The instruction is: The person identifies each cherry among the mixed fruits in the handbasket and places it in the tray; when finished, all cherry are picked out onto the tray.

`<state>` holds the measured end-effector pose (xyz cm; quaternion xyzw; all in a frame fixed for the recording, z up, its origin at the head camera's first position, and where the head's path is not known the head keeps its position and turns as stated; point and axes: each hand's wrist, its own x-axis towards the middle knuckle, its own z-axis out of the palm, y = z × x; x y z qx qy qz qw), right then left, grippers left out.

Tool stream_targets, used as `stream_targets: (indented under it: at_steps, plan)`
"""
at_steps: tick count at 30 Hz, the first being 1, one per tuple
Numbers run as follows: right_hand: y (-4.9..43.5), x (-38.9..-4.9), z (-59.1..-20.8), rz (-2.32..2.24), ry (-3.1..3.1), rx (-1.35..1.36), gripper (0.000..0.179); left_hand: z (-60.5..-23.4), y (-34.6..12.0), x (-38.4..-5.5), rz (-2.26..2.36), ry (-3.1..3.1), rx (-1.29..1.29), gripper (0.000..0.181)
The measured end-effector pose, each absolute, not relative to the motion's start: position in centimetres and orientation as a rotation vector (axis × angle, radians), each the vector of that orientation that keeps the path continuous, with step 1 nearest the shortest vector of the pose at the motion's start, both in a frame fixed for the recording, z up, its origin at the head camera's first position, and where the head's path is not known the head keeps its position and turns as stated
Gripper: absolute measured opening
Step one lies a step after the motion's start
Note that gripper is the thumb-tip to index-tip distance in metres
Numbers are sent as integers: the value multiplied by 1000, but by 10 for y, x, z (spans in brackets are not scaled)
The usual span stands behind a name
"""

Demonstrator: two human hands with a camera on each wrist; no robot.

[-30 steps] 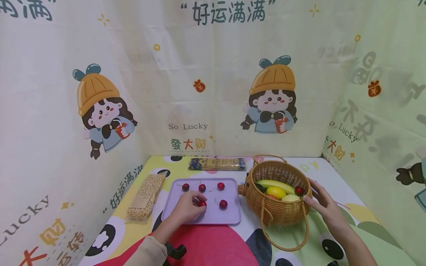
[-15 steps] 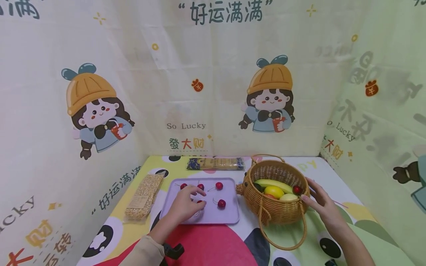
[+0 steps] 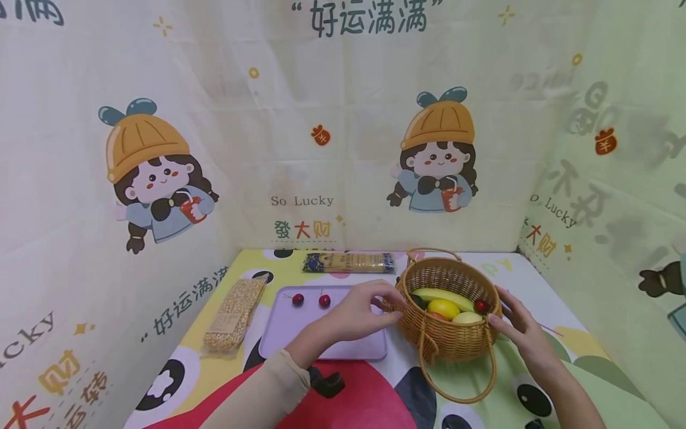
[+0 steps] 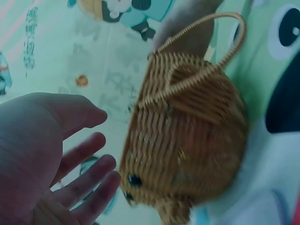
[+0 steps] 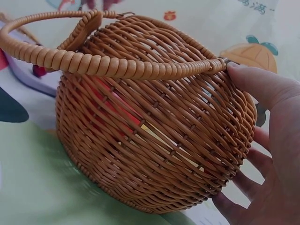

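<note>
My left hand (image 3: 370, 310) reaches over the right side of the lilac tray (image 3: 284, 342), by the near-left side of a wicker basket (image 3: 450, 339). In the left wrist view its thumb and fingers (image 4: 84, 145) are apart, with nothing seen between them. The right hand (image 3: 525, 333) holds the basket's right side, thumb at the rim by the handle and fingers along the outer wall (image 5: 243, 183). Inside the basket lie a banana (image 3: 445, 297), a lemon (image 3: 442, 308), a cherry (image 3: 480, 306) and other fruit. Two cherries (image 3: 324, 300) show on the tray; the left arm hides part of it.
A clear bag of corn kernels (image 3: 233, 316) lies left of the tray. Behind the tray is a pack of pasta (image 3: 348, 263). The basket's near handle (image 3: 461, 399) hangs down onto the printed tablecloth (image 3: 364, 396). A cloth curtain with cartoon prints surrounds the table.
My left hand has left the cherry at the tray's near middle, lifted, and moved right to beside the basket. The right hand has stayed at the basket.
</note>
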<state>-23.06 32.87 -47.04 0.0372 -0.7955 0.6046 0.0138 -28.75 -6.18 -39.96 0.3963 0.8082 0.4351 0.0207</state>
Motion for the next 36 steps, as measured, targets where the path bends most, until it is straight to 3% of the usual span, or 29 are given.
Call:
stream_targets:
  at_steps: [9,25,36]
  plan:
    - [329,-233,-471,1883,-2476,115,73,-375,-9,-310,1271,2467,1283,21]
    - [331,-231,-473,1799,-2528,135,70,-369,52,-355,1124,2252,1275,26]
    - [329,-230,-475,1823,-2498,155,69,-370,90,-371,997,2129,1012,32]
